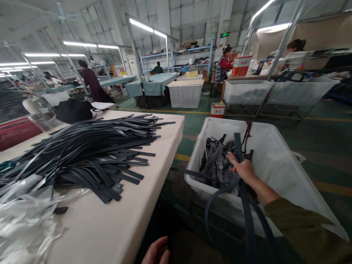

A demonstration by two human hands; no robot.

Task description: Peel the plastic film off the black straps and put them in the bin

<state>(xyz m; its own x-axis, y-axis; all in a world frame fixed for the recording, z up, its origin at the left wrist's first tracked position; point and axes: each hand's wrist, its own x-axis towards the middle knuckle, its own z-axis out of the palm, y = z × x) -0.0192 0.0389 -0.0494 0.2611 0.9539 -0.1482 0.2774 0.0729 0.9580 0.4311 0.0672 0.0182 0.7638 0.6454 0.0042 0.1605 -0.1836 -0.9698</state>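
My right hand (242, 169) is closed around several dark grey fabric straps (248, 220) above the white plastic bin (284, 172). One end stands up past my fingers, and the long ends hang over the bin's near rim. Beneath the hand, a tangle of grey and black strips (216, 161) lies in the bin. Low in the view, beside the table edge, my left hand (154, 259) is loosely curled, thumb and fingers apart, with nothing visible in it. A large pile of dark straps (97, 142) covers part of the pale table (156, 192) on the left.
Crumpled clear plastic (22, 237) lies on the table's near left, with a black bundle (73, 110) at its back. Beyond stand another white bin (187, 95), a red and white can (217, 109) and blue-covered tables (157, 84). Several people work in the background.
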